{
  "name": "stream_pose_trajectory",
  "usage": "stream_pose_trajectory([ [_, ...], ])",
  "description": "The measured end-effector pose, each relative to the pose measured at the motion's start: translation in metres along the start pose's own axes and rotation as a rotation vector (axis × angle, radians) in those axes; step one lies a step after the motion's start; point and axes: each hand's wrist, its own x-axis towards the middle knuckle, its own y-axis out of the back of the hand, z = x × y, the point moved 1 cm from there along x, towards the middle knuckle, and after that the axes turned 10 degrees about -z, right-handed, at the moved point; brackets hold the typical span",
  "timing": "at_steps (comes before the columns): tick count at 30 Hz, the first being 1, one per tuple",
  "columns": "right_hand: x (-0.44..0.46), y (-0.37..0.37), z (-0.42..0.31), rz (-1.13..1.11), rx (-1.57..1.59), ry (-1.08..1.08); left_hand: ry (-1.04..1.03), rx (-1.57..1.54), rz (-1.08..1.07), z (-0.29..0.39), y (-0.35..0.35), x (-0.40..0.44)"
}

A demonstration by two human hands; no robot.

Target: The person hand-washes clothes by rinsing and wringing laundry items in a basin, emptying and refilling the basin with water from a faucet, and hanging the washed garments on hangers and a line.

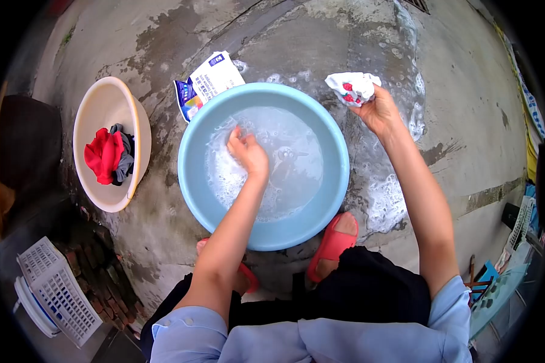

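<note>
In the blue basin (188, 175), filled with cloudy, sudsy water (297, 151), my left hand (247, 152) hovers at the surface over the foam. Its fingers are loosely bent and apart, with nothing visible in them. Out past the basin's upper right rim, my right hand (378, 112) grips a small bunched white cloth with red prints (356, 88). The cloth is crumpled, so I cannot tell what kind of garment it is.
A printed detergent bag (215, 78) lies against the basin's far rim. To the left, a cream basin (140, 145) holds red and grey clothes (105, 156). Suds (386, 202) streak the wet concrete on the right. A white plastic basket (60, 290) stands at lower left.
</note>
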Motion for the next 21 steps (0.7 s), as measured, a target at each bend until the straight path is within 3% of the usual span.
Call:
stream_pose_trajectory([
  [1, 0.003, 0.0, 0.005, 0.031, 0.039, 0.012, 0.068, -0.031, 0.081, 0.001, 0.004, 0.002],
  [2, 0.009, -0.002, 0.009, 0.037, 0.071, 0.02, 0.182, -0.437, -0.01, 0.002, 0.0, 0.004],
  [4, 0.013, 0.014, 0.004, 0.044, 0.056, 0.041, 0.646, -1.217, -0.224, 0.049, -0.03, -0.009],
  [8, 0.022, 0.017, 0.021, -0.033, 0.071, -0.082, 0.236, -1.239, -1.02, 0.147, -0.04, -0.044],
  [9, 0.026, 0.016, 0.02, -0.119, 0.122, -0.155, 0.231, -1.239, -1.026, 0.162, -0.039, -0.047],
  [12, 0.025, -0.001, 0.027, -0.025, 0.039, -0.108, -0.067, -0.683, -0.77, 0.179, -0.032, -0.045],
  [16, 0.031, 0.007, 0.024, 0.064, -0.036, -0.113, 0.083, -0.349, -0.156, 0.091, -0.022, -0.019],
  [17, 0.031, 0.009, 0.025, 0.092, -0.054, -0.114, 0.083, -0.343, -0.163, 0.061, -0.021, -0.011],
  [19, 0.027, 0.005, 0.026, 0.105, -0.027, -0.115, 0.16, -0.293, 0.147, 0.024, -0.015, -0.001],
  [20, 0.026, 0.002, 0.028, 0.101, -0.016, -0.113, 0.159, -0.292, 0.146, 0.018, -0.017, 0.0],
  [21, 0.026, 0.0, 0.027, 0.096, -0.009, -0.11, 0.303, -0.626, -0.004, 0.022, -0.021, -0.003],
])
